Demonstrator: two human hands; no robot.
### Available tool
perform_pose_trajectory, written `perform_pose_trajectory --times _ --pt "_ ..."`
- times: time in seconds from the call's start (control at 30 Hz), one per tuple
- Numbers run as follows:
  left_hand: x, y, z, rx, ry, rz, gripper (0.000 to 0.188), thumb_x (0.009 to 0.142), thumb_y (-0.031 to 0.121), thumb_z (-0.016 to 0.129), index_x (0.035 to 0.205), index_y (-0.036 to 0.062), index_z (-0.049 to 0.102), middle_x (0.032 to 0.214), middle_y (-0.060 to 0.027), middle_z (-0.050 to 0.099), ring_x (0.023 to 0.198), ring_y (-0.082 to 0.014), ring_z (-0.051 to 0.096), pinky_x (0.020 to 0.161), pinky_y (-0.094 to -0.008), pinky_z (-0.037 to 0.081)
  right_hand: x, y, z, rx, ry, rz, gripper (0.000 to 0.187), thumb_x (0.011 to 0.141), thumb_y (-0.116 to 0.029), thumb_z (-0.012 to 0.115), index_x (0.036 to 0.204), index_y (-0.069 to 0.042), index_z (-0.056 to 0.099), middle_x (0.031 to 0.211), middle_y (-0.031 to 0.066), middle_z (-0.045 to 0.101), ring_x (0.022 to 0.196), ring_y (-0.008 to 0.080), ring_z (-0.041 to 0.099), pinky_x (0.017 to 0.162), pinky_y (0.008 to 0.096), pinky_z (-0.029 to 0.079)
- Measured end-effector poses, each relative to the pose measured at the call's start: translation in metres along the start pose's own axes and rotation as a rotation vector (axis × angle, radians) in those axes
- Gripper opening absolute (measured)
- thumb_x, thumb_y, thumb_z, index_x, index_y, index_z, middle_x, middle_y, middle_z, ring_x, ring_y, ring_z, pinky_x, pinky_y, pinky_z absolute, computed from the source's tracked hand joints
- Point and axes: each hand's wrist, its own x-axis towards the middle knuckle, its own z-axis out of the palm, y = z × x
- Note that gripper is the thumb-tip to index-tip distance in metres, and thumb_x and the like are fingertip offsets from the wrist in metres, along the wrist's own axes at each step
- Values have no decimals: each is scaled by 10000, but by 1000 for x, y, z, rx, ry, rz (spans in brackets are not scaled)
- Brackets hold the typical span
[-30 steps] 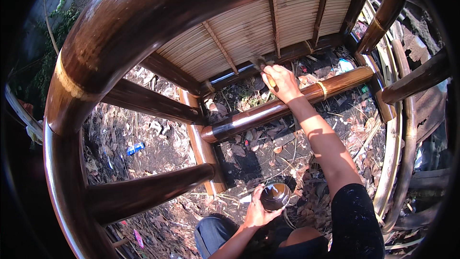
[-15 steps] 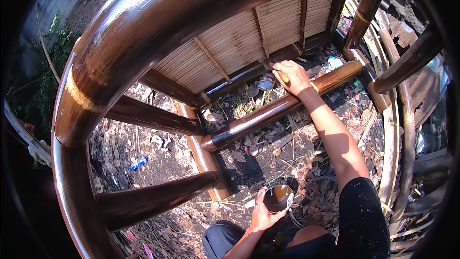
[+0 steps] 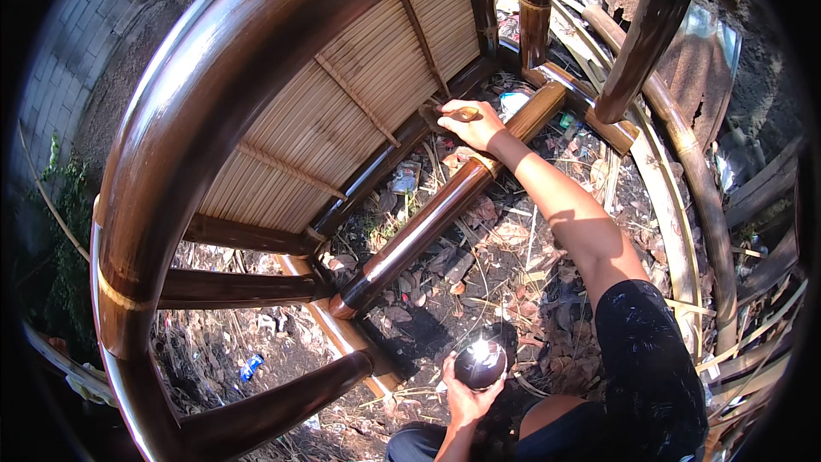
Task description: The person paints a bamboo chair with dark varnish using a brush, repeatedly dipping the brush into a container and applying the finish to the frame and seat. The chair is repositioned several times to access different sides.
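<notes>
My right hand (image 3: pixel 482 128) is closed around the yellowish handle of a paintbrush (image 3: pixel 464 113). Its dark bristles reach the brown lower rail (image 3: pixel 409 135) of a slatted bamboo panel (image 3: pixel 374 56); whether they touch it, I cannot tell. Just below my right wrist runs a glossy, thick bamboo crossbar (image 3: pixel 419 233). Low in front of my knees, my left hand (image 3: pixel 467 399) is wrapped round a small round cup (image 3: pixel 481 366) of dark, shiny liquid with a bright glint on its surface. Both pieces of bamboo belong to a large, dark brown glossy bamboo frame (image 3: pixel 184 94).
Thick legs and struts (image 3: pixel 282 393) of the frame cross the left side. Dry leaves and litter cover the ground (image 3: pixel 513 265), with a blue wrapper (image 3: pixel 251 367) among them. Loose bamboo poles (image 3: pixel 684 154) and a rusty sheet (image 3: pixel 703 77) lie at the right; a block wall (image 3: pixel 73 43) stands far left.
My right hand with the brush has shifted left in the picture, as the whole view has turned. The cup has tilted or moved so its liquid now reflects bright light.
</notes>
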Motion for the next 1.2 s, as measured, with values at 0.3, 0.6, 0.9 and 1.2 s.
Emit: perform_pose_trajectory --times 0.3,0.6,0.9,1.2 --pt "4 3 -6 58 11 29 1140 609 307 945 1407 -95 237 1341 -271 405 1227 -346 509 1052 -428 426 28 -26 -138 -639 234 -155 299 927 -268 665 1200 -144 669 930 187 698 846 383 689 747 466 553" --pt "7 7 -3 -85 10 -150 1113 563 303 957 1375 -64 290 1322 -219 406 1233 -324 501 1062 -421 422 107 -115 -198 -1079 356 -448 226 889 -152 633 1105 -84 640 902 206 687 851 385 691 728 465 565" --pt "2 -22 1 28 130 253 1175 566 302 949 1441 19 218 1357 -260 391 1262 -398 472 1064 -473 424 131 -129 -208 -1163 406 -661 261 864 -172 674 1113 -102 638 947 199 697 877 372 692 742 472 569" --pt "4 5 3 -165 -15 -67 1137 588 268 940 1408 -92 240 1359 -260 399 1257 -365 492 1100 -433 387 38 -107 -243 -881 314 -266 256 935 -322 637 1117 -159 712 944 158 717 884 371 694 742 459 555"
